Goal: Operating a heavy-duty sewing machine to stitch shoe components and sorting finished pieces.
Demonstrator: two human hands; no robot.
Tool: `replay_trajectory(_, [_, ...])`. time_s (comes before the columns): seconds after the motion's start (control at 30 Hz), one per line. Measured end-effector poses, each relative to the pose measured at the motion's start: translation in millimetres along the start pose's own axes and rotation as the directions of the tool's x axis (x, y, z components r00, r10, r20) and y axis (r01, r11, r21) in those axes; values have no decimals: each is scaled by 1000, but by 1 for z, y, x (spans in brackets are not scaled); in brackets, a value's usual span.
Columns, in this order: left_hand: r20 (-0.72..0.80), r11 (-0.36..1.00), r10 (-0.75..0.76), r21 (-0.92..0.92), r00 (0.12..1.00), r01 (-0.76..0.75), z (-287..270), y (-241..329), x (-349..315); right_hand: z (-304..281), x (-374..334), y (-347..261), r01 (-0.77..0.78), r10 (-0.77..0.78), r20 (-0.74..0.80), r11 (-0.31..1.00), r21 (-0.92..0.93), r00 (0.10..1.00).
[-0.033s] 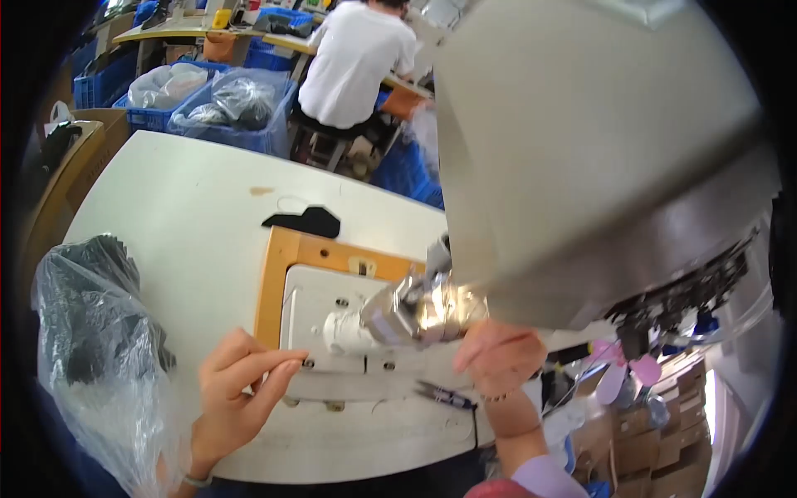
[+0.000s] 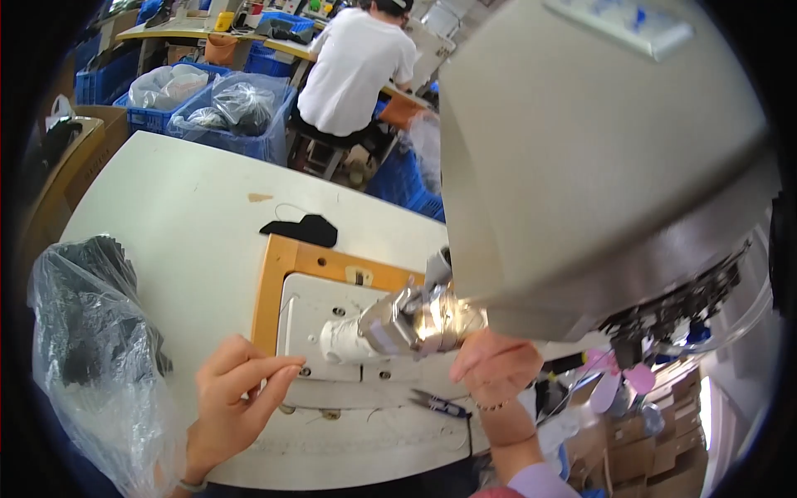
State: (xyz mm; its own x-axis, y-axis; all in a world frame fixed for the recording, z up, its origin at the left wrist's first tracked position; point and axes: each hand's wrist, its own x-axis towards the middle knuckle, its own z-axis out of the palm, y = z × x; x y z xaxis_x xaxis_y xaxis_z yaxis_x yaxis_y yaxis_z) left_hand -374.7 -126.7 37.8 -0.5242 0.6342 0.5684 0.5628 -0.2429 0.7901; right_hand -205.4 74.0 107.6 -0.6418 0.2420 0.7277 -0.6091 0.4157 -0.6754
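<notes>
My left hand point(image 2: 232, 407) is at the lower left of the sewing machine's bed. Its thumb and forefinger are pinched together at the bed's edge; anything between them is too fine to make out. My right hand point(image 2: 498, 365) is raised under the grey sewing machine head point(image 2: 598, 174), fingers curled in beside the shiny metal part point(image 2: 440, 319). What those fingers hold, if anything, is hidden. Left of the metal part is a rounded white machine end point(image 2: 342, 342), above a pale metal plate point(image 2: 311, 311). Thread snips point(image 2: 440, 404) lie just left of my right wrist.
A black fabric piece point(image 2: 303, 230) with a loose thread lies beyond the wooden frame point(image 2: 267, 290). On the left, a clear plastic bag point(image 2: 91, 340) holds dark pieces. Past the white table point(image 2: 166, 191) are blue crates point(image 2: 270, 145) and a seated person in white point(image 2: 353, 75).
The view has shifted slightly, showing more of the seated person's head and the machine's top. Both hands keep nearly the same pose and place.
</notes>
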Motion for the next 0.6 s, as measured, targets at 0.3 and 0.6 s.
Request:
replay_trajectory(0.3, [105,911,210,341,972,-233,-9,20,-23,0,-4,4,212,-180,121,909,-360,976])
replay_trajectory(0.6, [86,982,-91,171,992,75,-10,8,-74,6,6,-6,231,-84,292,823,-519,953])
